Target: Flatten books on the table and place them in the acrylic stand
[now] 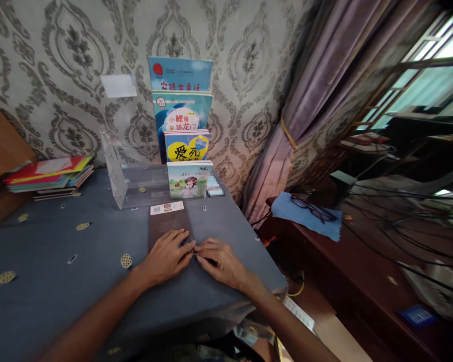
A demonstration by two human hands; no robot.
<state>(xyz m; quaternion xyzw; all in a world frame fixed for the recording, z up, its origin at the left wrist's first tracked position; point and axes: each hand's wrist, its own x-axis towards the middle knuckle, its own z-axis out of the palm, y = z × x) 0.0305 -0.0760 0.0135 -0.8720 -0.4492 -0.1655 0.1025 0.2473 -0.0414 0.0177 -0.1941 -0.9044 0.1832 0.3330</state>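
Note:
A dark brown book (168, 226) lies flat on the cloth-covered table, with a white barcode strip along its far edge. My left hand (170, 256) rests over the near part of it, fingers bent and the thumb close to the forefinger at the right edge. A small blue patch shows under those fingers. From the right, my right hand (221, 261) meets the same edge, thumb and fingertips drawn together in a pinch. The two hands nearly touch there and hide the book's near right corner.
Behind the book stands a clear acrylic rack (136, 186) with several upright picture books (189, 181) in its right side. Colourful booklets (53, 173) are stacked at the left. To the right, glasses (313, 208) lie on a blue cloth (287, 213), beside loose cables and a curtain (275, 151).

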